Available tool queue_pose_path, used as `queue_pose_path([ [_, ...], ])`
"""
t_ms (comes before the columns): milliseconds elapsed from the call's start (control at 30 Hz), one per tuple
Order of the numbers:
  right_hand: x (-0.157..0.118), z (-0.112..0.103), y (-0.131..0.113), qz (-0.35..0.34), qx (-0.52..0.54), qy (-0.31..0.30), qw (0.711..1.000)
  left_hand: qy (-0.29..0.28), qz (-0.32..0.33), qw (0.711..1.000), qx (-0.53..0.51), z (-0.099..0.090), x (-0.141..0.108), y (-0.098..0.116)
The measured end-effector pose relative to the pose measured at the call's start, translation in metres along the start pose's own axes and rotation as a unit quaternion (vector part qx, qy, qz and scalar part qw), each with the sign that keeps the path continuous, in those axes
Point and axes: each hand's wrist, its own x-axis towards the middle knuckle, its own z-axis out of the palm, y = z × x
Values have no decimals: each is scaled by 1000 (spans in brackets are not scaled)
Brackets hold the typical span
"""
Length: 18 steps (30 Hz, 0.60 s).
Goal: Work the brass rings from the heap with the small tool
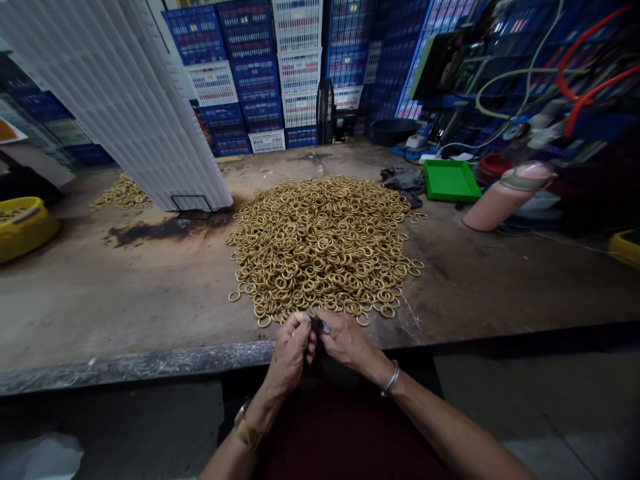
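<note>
Gold rings [320,247] lie heaped on the table [150,300], the left hand [287,353] closed around seemingly one ring [305,343], the right hand [345,339] gripping a small dark tool [320,325] beside it, fiddly handwork that likely needs steadiness

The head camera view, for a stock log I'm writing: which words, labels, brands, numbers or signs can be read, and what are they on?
No text can be read.
Labels on stacked blue plastic crates: too small.
Labels on stacked white slatted plastic crates: too small.
Round pale-faced gauge: blurred.
Orange-and-white sheet: nothing legible.
</note>
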Motion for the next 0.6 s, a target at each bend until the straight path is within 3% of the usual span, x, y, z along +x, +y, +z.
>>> queue_pose_path([
  [200,0,-1,-4,28,-54,-30,998,-12,-20,999,-30,-1,-4,0],
  [367,-5,-10,2,80,-103,-17,991,-49,-69,993,-87,2,-23,10],
  [433,-11,-18,10,108,-113,9,988,-61,-107,987,-102,2,-27,15],
  [600,-41,-41,46,208,-141,141,958,-51,-104,988,-104,0,-18,16],
])
